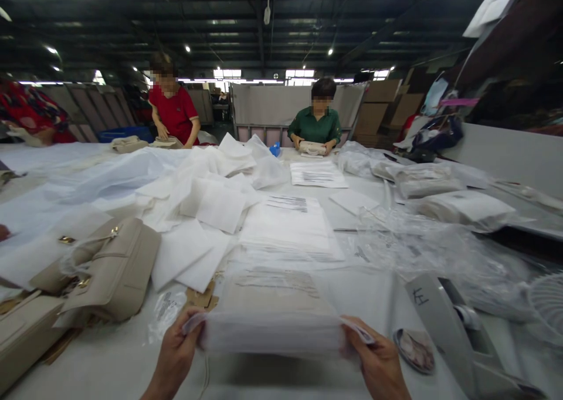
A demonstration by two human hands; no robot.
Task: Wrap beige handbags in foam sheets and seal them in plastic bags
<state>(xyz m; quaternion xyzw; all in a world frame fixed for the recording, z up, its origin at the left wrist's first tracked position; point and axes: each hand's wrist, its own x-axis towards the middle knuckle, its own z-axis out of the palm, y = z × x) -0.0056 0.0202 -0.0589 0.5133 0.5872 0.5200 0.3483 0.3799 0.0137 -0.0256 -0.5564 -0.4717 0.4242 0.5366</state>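
My left hand (179,342) and my right hand (375,348) pinch the two ends of a translucent white plastic bag (272,332) in front of me. Its near edge is stretched between them and blurred. Inside or beneath the bag shows something flat and beige; its kind cannot be made out. Just beyond lies a stack of white sheets or pouches (285,227) with dark printing. To the left of my left hand, a beige handbag (121,271) with gold fittings leans on its side.
Loose white foam sheets (222,203) are heaped across the left middle. Clear plastic bags (431,253) and wrapped bundles (466,206) lie at the right, near a grey tape dispenser (457,329) and a fan (548,303). Co-workers, one in green (317,124) and one in red (176,115), handle beige bags across the table.
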